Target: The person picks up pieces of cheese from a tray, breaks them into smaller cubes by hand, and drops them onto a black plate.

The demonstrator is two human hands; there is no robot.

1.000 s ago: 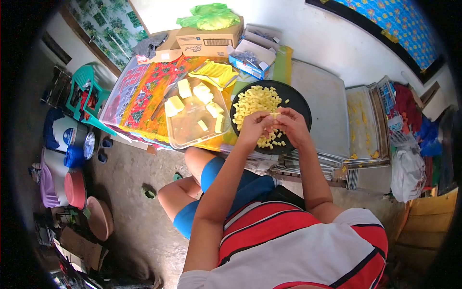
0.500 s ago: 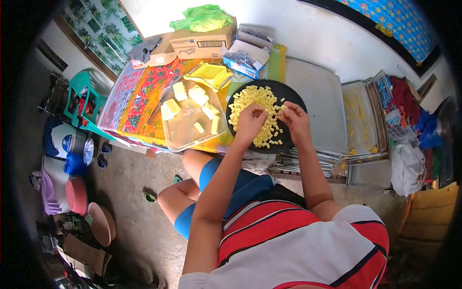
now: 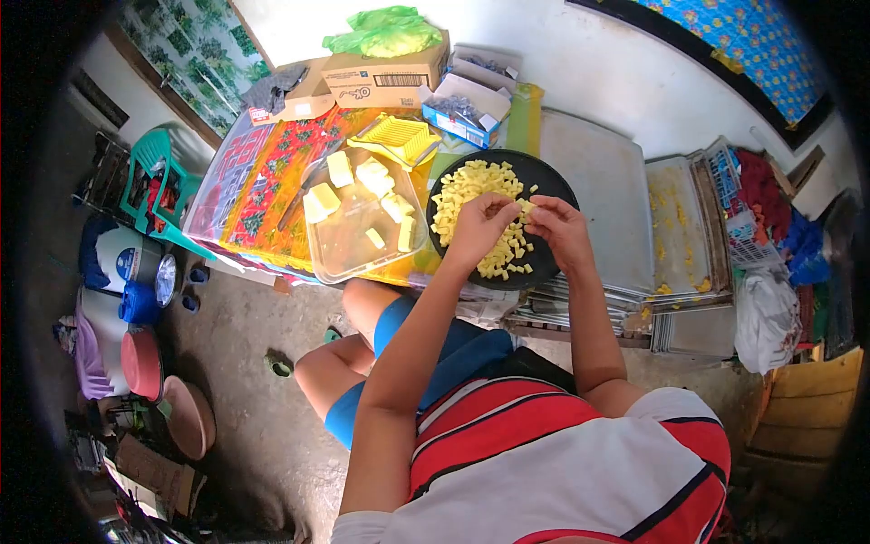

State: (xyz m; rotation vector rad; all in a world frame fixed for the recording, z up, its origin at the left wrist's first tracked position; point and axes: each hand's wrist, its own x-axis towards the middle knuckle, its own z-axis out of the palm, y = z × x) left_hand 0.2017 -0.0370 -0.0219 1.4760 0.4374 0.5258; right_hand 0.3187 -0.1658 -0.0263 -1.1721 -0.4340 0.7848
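A round black tray [image 3: 555,186] holds a heap of small pale yellow cubes [image 3: 471,189], with looser cubes spread on its right side. Over the tray, my right hand [image 3: 560,232] pinches a small yellow cube [image 3: 526,209] between thumb and fingertips. My left hand [image 3: 482,228] meets it from the left, its thumb and forefinger closed at the same cube. Left of the tray, a clear plastic container [image 3: 340,258] holds larger yellow blocks [image 3: 321,202] and some thinner pieces. A knife [image 3: 292,210] lies along the container's left edge.
Behind the container sits a yellow slotted rack [image 3: 399,136]. Cardboard boxes [image 3: 385,77], one topped by a green plastic bag [image 3: 385,34], and an opened blue-white box [image 3: 462,109] line the wall. Stacked flat metal trays [image 3: 598,190] stand at right; a green chair [image 3: 159,186] is at left.
My hands have come together above the black tray: the left shifted slightly right and the right slightly left, so their fingertips now meet at the cube.
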